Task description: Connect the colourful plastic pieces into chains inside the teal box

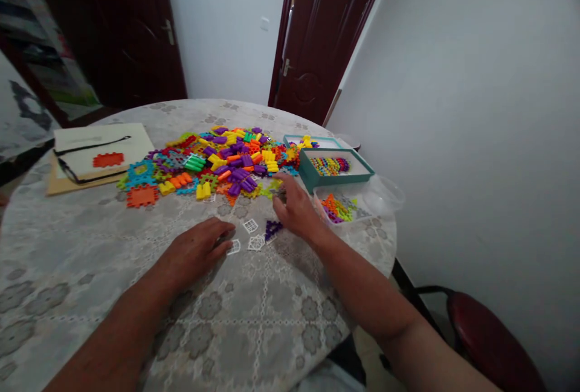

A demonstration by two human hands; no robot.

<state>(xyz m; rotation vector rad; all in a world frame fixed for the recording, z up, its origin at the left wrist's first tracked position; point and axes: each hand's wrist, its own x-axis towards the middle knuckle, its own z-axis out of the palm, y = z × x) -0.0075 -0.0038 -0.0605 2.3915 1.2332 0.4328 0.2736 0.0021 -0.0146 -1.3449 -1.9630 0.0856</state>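
My left hand (pixel 199 248) rests on the tablecloth, fingers loosely stretched and thumb apart. Its thumb tip is by a small white lattice piece (pixel 234 247); whether they touch I cannot tell. More white lattice pieces, one (pixel 250 226) and a small cluster (pixel 256 243), lie between my hands. My right hand (pixel 296 208) hovers near the front right of the pile, with index finger and thumb apart and nothing visible between them. A yellow-green plastic piece (pixel 270 188) lies just left of its fingertips. Below that hand is a dark purple triangular piece (pixel 272 230).
A mixed pile of colourful plastic building pieces (pixel 235 159) covers the table's middle. To its right stand a teal box (pixel 309 173) with beads and a clear plastic tub (pixel 362 218) with pieces. At left lies a cream folder (pixel 102 133) with a black cord and orange piece.
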